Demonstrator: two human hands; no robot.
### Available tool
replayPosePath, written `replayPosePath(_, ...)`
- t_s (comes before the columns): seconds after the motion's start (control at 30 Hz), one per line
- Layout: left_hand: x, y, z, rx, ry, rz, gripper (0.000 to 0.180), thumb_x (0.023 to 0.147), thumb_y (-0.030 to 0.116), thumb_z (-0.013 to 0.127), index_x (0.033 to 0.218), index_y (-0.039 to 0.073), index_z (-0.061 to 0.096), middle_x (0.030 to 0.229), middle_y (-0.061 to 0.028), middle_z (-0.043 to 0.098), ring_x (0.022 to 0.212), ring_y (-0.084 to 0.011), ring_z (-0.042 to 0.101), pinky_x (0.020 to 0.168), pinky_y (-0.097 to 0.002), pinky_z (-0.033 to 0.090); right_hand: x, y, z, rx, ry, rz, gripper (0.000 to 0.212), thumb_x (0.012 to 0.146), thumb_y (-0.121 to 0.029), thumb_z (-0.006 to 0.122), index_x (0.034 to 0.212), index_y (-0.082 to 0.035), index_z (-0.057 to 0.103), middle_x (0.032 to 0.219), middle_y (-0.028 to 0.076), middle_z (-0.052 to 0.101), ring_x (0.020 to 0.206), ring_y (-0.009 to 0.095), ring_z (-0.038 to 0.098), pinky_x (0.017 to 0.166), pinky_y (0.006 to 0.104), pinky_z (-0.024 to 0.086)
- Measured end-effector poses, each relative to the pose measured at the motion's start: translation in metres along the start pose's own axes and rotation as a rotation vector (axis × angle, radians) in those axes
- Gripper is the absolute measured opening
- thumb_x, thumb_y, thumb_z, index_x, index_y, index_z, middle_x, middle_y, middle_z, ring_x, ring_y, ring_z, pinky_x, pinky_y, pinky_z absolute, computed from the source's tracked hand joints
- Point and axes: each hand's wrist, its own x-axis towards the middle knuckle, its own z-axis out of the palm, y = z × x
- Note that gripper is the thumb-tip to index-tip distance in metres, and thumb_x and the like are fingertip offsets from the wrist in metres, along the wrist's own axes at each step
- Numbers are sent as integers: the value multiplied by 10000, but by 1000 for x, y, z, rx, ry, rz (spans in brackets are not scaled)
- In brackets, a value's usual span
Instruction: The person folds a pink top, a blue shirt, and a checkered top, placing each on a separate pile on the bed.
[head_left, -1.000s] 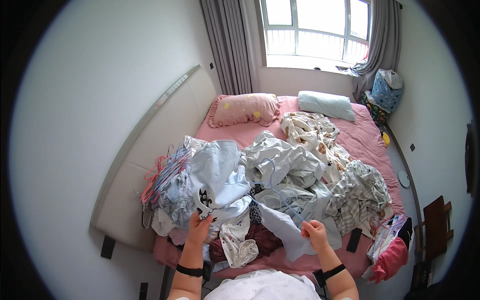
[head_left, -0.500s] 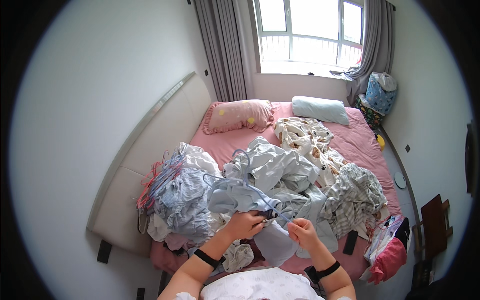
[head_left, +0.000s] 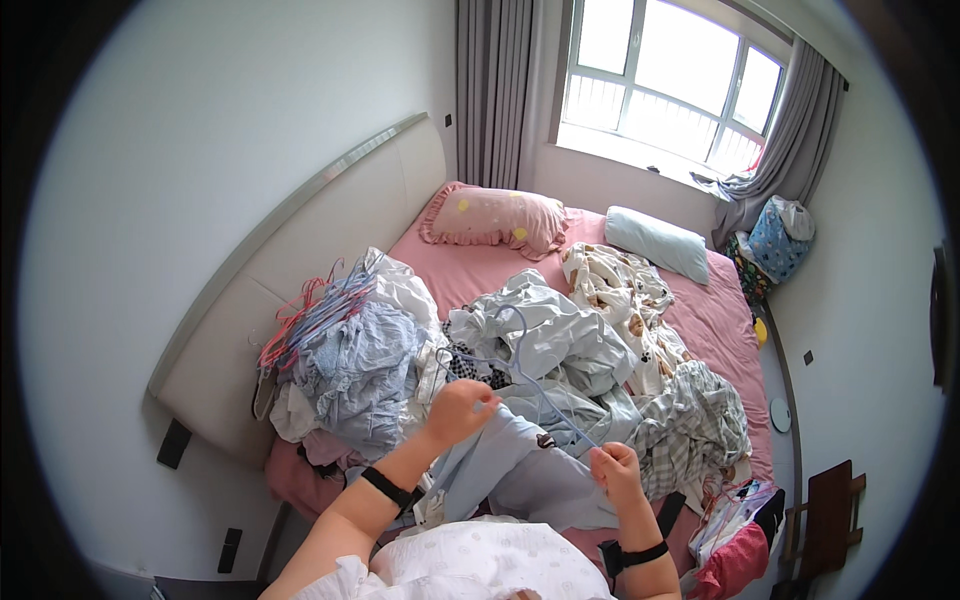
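Observation:
Over the near part of the bed, my right hand (head_left: 613,470) is closed around the lower right end of a blue-purple clothes hanger (head_left: 550,405). The hanger's hook points up, and its left arm is bare. A light blue garment (head_left: 495,448) with a small dark print hangs below the hanger, stretching between my hands. My left hand (head_left: 460,412) is closed, fingertips pinched at the garment's upper left edge. Beyond the hanger lies a heap of pale grey-green cloth (head_left: 545,325).
A bundle of red and blue hangers (head_left: 320,312) lies on blue clothes (head_left: 360,355) by the headboard (head_left: 300,230). Rightward are a checked cloth (head_left: 700,415), a black phone-like object (head_left: 672,512) and more hung clothes (head_left: 735,545). Two pillows, one pink (head_left: 495,218), lie toward the window.
My left hand has moved left and up, and the garment's left part has come off the hanger's left arm. The right hand keeps its grip. The view has tilted and shifted.

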Motion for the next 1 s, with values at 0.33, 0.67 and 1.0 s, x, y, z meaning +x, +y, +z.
replayPosePath(0.33, -43, -75, 19, -268, -18, -364, 668, 735, 310, 739, 1255, 13, 441, 1203, -174, 520, 1142, -253, 499, 926, -362, 420, 22, -2, 8, 179, -120, -32, 374, 886, -127, 544, 549, -95, 386, 491, -3, 399, 417, 79, 342, 410, 231, 256)
replayPosePath(0.67, -5, -65, 4, -608, 98, -411, 146, 824, 139, 558, 900, 15, 573, 746, -29, 566, 676, -140, 540, 654, -272, 448, 28, -14, -2, 128, -47, -85, 357, 865, -109, 565, 547, -95, 402, 487, -4, 406, 413, 80, 357, 396, 230, 251)
replayPosePath(1.0, 9, -35, -10, -310, -486, -650, 285, 753, 293, 634, 732, 9, 627, 697, -40, 602, 640, -95, 542, 550, -257, 416, 52, -3, 24, -61, -26, 1, 270, 868, -146, 592, 617, -55, 549, 592, 35, 563, 507, 94, 492, 476, 225, 358)
